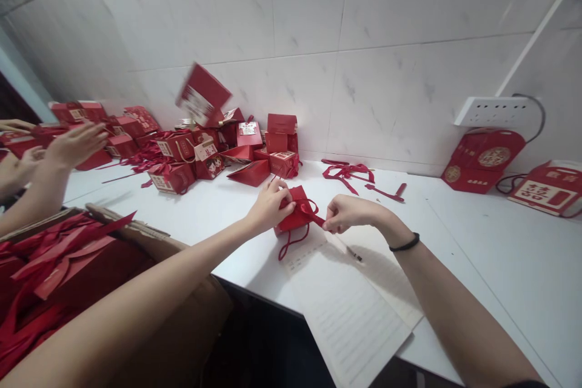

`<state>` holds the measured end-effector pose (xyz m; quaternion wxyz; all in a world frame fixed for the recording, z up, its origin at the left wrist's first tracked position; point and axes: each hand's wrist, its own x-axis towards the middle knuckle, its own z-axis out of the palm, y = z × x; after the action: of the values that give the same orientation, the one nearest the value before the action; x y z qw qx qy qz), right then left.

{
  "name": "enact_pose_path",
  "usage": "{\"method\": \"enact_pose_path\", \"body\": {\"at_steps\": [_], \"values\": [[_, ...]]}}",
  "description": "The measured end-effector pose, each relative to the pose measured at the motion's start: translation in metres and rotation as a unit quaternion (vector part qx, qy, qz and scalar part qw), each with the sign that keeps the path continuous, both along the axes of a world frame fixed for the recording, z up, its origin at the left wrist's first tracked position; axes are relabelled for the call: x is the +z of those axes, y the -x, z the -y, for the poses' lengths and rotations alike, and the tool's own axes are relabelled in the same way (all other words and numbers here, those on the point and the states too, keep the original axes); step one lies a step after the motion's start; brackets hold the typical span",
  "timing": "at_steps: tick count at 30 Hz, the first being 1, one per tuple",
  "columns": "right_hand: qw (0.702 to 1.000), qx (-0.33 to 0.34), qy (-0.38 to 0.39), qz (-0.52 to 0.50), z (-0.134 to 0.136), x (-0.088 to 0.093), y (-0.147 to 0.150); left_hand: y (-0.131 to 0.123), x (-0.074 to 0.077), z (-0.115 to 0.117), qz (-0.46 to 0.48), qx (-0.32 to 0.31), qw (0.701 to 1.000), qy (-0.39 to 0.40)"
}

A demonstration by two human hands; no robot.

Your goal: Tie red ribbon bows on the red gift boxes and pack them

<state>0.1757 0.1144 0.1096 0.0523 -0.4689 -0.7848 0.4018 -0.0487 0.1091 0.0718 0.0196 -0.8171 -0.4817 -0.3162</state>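
left hand (268, 206) clamped on box (294, 223), near middle of table (454, 224), on paper (345, 309). right hand (348, 213) pinching ribbon (313, 212) at box's right. mid-tying bow, i judge; needs even, gentle pull.

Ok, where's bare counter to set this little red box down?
Right of your right hand, the white counter is bare up to the red bags. Another bare strip runs between carton and box pile, which is crowded.
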Motion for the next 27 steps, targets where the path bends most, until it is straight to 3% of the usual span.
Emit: {"method": "enact_pose_path", "body": {"at_steps": [4,7,9,14,17,19,24,27], "values": [[0.970,-0.067,-0.222,0.074,0.031,0.022,0.002,0.003,0.003,0.001,0.049,-0.022,0.995,0.081],[0.954,-0.014,-0.297,0.037,0.051,0.026,0.018,0.004,0.008,0.002,0.077,-0.053,0.987,0.129],[0.930,0.034,-0.364,0.030,0.056,0.016,0.035,0.006,0.010,0.002,0.112,-0.058,0.978,0.167],[0.824,0.061,-0.563,0.038,0.049,-0.031,0.073,0.013,0.011,0.002,0.170,-0.065,0.957,0.227],[0.798,0.024,-0.601,0.037,0.047,-0.052,0.083,0.014,0.010,0.003,0.169,-0.067,0.956,0.229],[0.797,-0.010,-0.603,0.023,0.048,-0.060,0.086,0.012,0.010,0.004,0.160,-0.064,0.960,0.220],[0.843,-0.059,-0.533,-0.042,0.047,-0.062,0.087,0.005,0.009,0.005,0.120,-0.037,0.974,0.187],[0.854,-0.062,-0.513,-0.068,0.045,-0.060,0.086,0.003,0.008,0.005,0.108,-0.026,0.978,0.177]]}}
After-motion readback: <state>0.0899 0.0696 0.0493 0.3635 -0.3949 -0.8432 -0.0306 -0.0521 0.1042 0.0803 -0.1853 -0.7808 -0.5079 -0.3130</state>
